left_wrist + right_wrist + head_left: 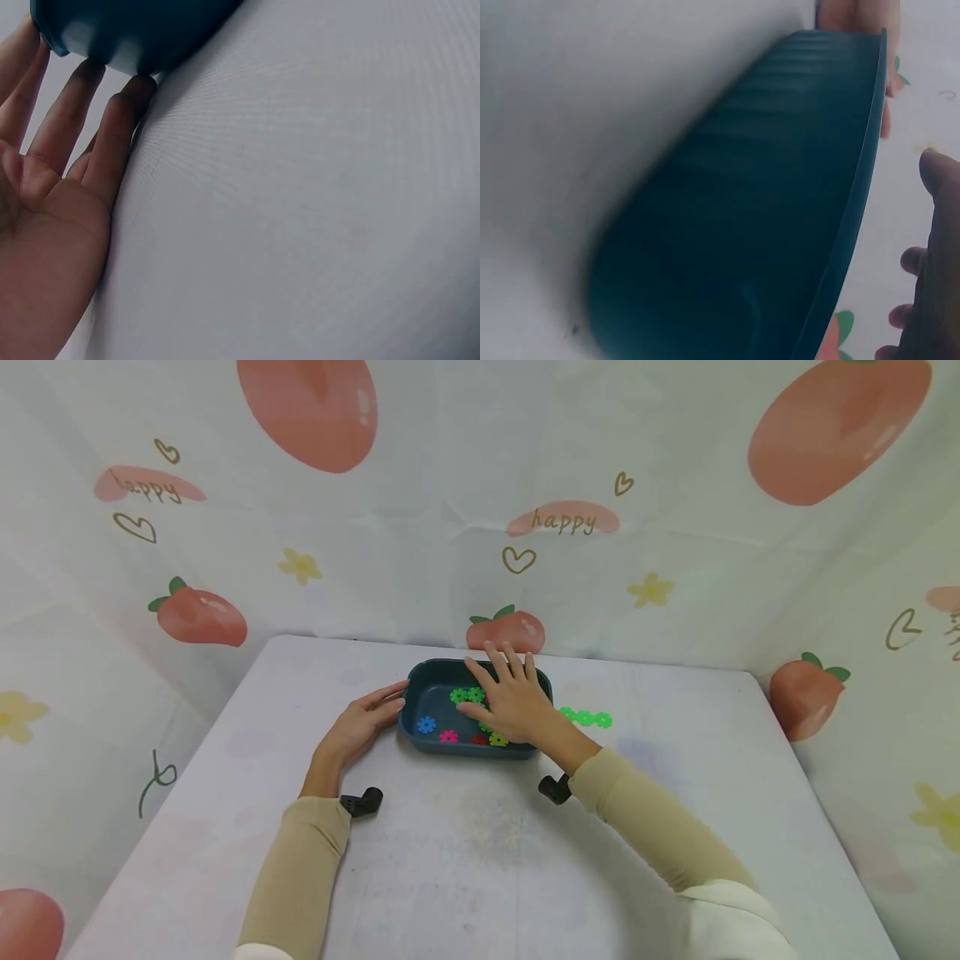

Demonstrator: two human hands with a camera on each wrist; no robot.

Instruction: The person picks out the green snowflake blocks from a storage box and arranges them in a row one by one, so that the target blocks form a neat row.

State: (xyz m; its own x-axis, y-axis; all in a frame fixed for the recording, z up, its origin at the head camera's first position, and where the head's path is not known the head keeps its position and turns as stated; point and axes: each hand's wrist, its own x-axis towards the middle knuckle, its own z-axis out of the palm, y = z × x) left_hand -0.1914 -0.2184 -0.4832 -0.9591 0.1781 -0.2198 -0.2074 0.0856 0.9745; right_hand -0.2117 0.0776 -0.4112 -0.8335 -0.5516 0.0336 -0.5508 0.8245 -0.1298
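A dark teal tub sits on the table with snowflake-shaped plastic discs in it, among them a blue disc, a pink disc and linked green discs. My left hand touches the tub's left end with extended fingers. In the left wrist view, those fingertips rest against the outer wall. Above the tub's right half, my right hand is spread wide, palm down, and hides part of the contents. The right wrist view shows that hand beyond the tub's rim, holding nothing visible.
A short row of bright green discs lies on the white table just right of the tub. Behind the table hangs a white cloth with a fruit print. A black wrist camera is strapped to the left wrist.
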